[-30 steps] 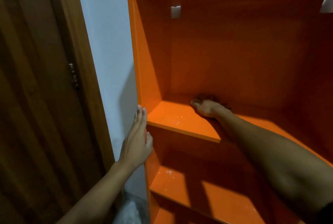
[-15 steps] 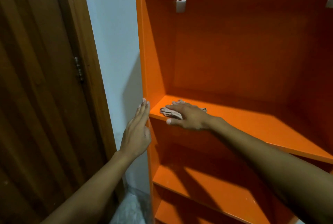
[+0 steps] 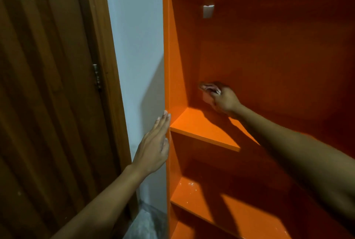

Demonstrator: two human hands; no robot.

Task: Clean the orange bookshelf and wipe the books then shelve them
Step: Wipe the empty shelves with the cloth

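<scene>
Hands number two, both bare. The right hand (image 3: 223, 100) reaches deep into the glossy orange laminate bookshelf (image 3: 269, 56), fingers curled around a small crumpled pinkish cloth (image 3: 209, 87) and holding it against the back panel, close to the inner left corner and just above the nearest board. The left hand (image 3: 153, 150) lies flat with straight fingers together against the outer face of the shelf's left side panel, fingertips level with that same board's front edge; it holds nothing.

Counting boards: one top board above the cloth, one lit board (image 3: 203, 129) directly under the gripping hand, another lit board (image 3: 230, 211) further below it, and a sliver of one more at the bottom edge. One small white bracket (image 3: 208, 11) sits on the back panel, well above the cloth. No books are in sight.

Most of the cloth is buried inside the fist; only a few folds stick out past the fingers. The right forearm covers part of the board beneath it, and the shelf's right side runs out of view. Tiny pale specks dot the lower lit board; what they are I cannot tell.

Left of the flat hand stands a pale bluish-white wall (image 3: 138, 46), then a dark brown wooden door (image 3: 48, 94) with one metal hinge (image 3: 97, 76). Something wrapped in clear plastic (image 3: 146, 223) sits low beside the shelf, mostly cut off.
</scene>
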